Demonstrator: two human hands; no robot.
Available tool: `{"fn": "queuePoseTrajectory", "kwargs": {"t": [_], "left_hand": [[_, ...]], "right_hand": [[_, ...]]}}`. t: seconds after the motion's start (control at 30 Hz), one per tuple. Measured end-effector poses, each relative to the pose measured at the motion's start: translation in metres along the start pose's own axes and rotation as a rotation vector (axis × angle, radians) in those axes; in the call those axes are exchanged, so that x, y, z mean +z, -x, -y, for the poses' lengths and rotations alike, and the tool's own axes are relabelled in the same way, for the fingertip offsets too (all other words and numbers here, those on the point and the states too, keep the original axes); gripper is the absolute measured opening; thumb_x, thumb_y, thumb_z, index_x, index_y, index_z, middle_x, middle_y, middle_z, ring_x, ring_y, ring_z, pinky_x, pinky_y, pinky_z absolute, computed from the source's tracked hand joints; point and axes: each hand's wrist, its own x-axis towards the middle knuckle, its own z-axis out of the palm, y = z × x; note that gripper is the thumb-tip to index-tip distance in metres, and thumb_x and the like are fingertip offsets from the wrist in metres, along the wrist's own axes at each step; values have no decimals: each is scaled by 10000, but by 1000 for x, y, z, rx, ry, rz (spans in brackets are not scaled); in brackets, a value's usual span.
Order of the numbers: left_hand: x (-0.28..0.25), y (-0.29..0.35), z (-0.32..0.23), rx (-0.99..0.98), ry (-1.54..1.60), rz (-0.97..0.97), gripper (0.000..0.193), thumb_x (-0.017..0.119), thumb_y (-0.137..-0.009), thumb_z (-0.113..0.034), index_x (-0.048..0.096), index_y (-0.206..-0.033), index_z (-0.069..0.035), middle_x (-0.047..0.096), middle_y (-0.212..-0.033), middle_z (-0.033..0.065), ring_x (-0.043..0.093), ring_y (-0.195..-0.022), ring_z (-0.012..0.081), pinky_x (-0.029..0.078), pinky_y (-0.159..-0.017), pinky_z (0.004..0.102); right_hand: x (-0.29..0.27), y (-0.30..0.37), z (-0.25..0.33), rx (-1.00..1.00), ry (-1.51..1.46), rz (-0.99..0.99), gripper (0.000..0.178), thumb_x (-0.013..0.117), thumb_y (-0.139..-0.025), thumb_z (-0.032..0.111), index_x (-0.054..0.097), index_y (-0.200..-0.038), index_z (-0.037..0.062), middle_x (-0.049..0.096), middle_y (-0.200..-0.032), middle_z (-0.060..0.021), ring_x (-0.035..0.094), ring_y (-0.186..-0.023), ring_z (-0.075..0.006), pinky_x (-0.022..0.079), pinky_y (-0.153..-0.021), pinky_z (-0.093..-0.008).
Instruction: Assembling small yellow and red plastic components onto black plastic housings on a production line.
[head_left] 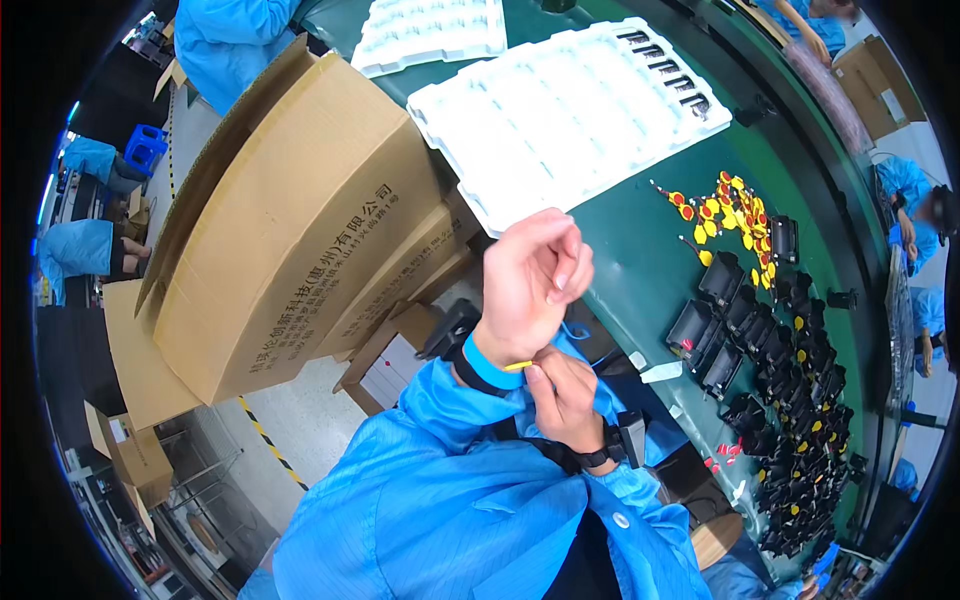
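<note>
My left hand (532, 275) is raised in the middle of the view, palm partly turned up and fingers curled in, with nothing visible in them. Around its wrist runs a blue wristband (487, 366) over the blue sleeve. My right hand (566, 398) reaches to that wrist, thumb and finger pinching a small narrow yellow strip (518, 366) at the edge of the band. A blue cord (576, 331) shows just behind the two hands. On each forearm a black strapped device is worn, one (448, 330) left, one (629, 438) right.
A large cardboard box (290, 220) stands at left. On the green table (640, 260) lie a white tray (540, 120) with several black parts in one row, yellow-and-red pieces (735, 215), and a heap of black housings (800, 420). Co-workers in blue sit around.
</note>
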Motion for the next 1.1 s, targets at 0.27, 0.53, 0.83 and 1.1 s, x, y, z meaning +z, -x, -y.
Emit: {"fn": "queuePoseTrajectory", "kwargs": {"t": [0.27, 0.53, 0.83, 1.1], "left_hand": [[11, 3, -19, 145, 581, 228, 520, 334, -1032, -396, 509, -723, -15, 392, -525, 52, 338, -463, 137, 278, -477, 298], [24, 11, -6, 744, -1049, -19, 92, 671, -825, 36, 631, -743, 33, 544, -603, 37, 447, -486, 106, 315, -471, 260], [9, 23, -35, 2, 433, 418, 412, 555, -974, -282, 597, -695, 18, 544, -565, 76, 450, -461, 162, 318, -454, 322], [46, 41, -32, 946, -1059, 764, 254, 739, -678, -179, 614, -750, 30, 469, -629, 58, 459, -551, 208, 327, -496, 324]], "right_hand": [[6, -13, 4, -264, -225, -84, 115, 637, -840, -43, 546, -772, -60, 618, -814, -199, 582, -631, -325, 459, -562, -382], [1, -13, 38, -432, 212, -62, 155, 682, -769, -32, 529, -741, -39, 645, -847, -206, 614, -646, -341, 490, -564, -396], [-42, 34, 34, -160, -27, -100, 81, 657, -796, -42, 642, -805, -121, 701, -1023, -298, 729, -787, -363, 590, -695, -383], [-64, 49, 38, 154, 3, -243, 131, 664, -855, 27, 707, -869, -96, 729, -983, -217, 722, -823, -298, 553, -784, -348]]}}
